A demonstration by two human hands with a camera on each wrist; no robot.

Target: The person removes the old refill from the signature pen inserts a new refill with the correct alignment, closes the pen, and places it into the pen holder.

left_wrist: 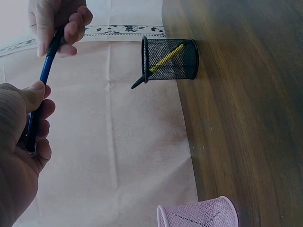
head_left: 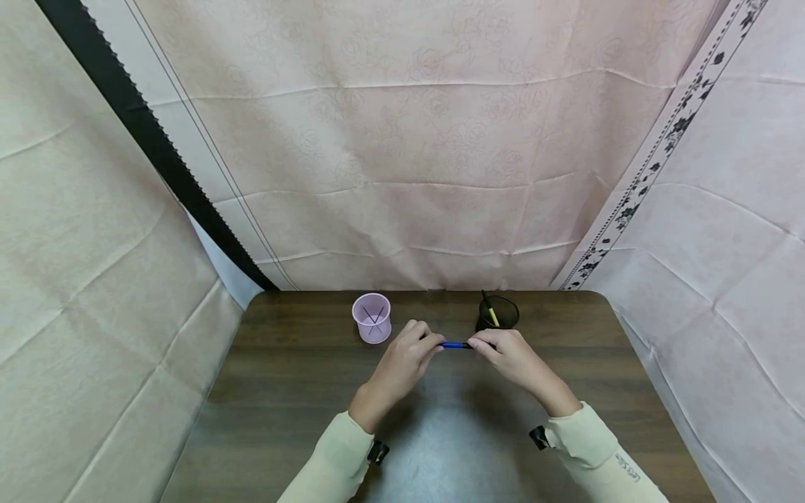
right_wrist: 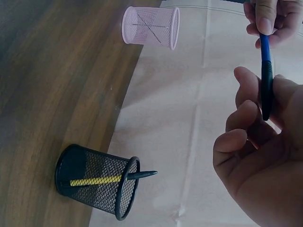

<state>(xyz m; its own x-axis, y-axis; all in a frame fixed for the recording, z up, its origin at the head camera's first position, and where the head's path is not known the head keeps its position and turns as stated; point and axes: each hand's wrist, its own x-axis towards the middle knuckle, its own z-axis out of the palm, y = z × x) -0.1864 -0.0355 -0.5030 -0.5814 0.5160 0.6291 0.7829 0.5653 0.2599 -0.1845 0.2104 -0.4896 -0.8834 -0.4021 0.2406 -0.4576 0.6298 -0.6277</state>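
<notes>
A blue pen (head_left: 455,344) with a black grip section is stretched level between both hands above the table. My left hand (head_left: 405,360) grips its blue end, thumb pressed along the barrel in the left wrist view. The black end is pinched between thumb and forefinger of my right hand (head_left: 512,360); the other fingers curl loosely in the right wrist view. Just beyond the right hand stands a black mesh pen cup (right_wrist: 102,175), with a yellow and black pen (left_wrist: 165,59) leaning in it. A pale pink mesh cup (head_left: 372,321) stands beyond the left hand.
Dark crossing lines (right_wrist: 150,28) show at the pink cup; whether they are sticks or a pattern I cannot tell. Both cups stand near the far edge of the brown wooden table (head_left: 283,391). Pale cloth (head_left: 402,140) hangs behind and at both sides.
</notes>
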